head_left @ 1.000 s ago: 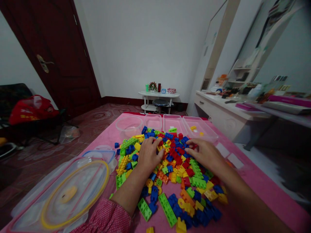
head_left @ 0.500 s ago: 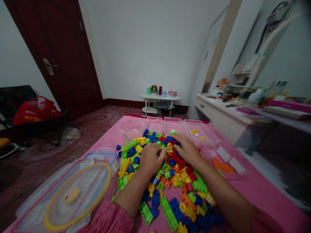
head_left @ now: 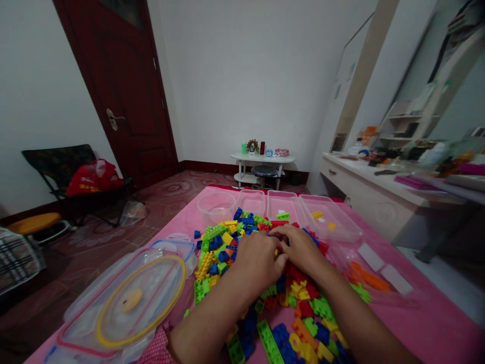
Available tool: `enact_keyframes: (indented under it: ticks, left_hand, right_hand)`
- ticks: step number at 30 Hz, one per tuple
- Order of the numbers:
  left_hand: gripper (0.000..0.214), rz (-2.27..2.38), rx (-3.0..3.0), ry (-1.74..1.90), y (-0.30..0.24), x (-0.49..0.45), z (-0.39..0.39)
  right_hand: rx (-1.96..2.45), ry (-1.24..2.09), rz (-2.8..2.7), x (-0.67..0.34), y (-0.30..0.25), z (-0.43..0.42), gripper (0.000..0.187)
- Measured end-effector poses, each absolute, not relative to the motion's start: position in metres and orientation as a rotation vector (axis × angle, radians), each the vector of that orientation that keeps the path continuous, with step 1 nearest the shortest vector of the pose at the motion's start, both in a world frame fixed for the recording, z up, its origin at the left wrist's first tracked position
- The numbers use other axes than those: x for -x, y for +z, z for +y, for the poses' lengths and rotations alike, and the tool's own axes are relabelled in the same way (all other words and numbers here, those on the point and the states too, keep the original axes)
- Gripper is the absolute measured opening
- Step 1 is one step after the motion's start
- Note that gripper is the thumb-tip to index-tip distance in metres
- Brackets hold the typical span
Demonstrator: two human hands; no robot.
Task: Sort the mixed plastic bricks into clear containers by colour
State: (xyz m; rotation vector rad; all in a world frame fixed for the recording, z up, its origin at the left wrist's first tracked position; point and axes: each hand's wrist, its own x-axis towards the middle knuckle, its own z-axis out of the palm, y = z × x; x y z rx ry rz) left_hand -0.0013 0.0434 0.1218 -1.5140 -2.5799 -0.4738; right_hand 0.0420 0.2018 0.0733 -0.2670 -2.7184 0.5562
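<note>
A heap of toy building blocks (head_left: 215, 241) in blue, green, yellow, red and orange covers the middle of the pink-covered table. Over its centre, my left hand (head_left: 259, 255) is curled, thumb bent toward the fingers. A speck of yellow shows beside its fingertips, but what they grip is hidden. My right hand (head_left: 299, 246) meets it from the right, fingers bent inward and nearly touching the left hand. Anything in its grasp is also hidden. A long green block (head_left: 270, 343) lies nearer me, between my forearms.
Behind the heap stand a round clear tub (head_left: 215, 206) and rectangular clear boxes (head_left: 286, 206); the rightmost box (head_left: 341, 222) holds a few yellow pieces. Stacked lids (head_left: 140, 298) lie at left. At right, another clear container (head_left: 409, 298) holds orange pieces and white cards.
Both hands have come together over the heap; the left moved right and the right hand's fingers curled inward. The view has shifted left, showing more of the chair and door.
</note>
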Motion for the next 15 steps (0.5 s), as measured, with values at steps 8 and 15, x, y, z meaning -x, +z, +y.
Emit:
enact_keyframes:
  ticks: [8,15]
  left_hand:
    - [0.045,-2.558,1.252,-0.108,0.119,0.114,0.059]
    - [0.037,-2.541,1.347,-0.080,0.085,0.145,0.066]
  right_hand:
    - [0.303,0.577,-2.863,-0.046,0.076,0.193,0.029]
    - [0.507,0.432,-2.805,-0.044,0.073,0.192,0.017]
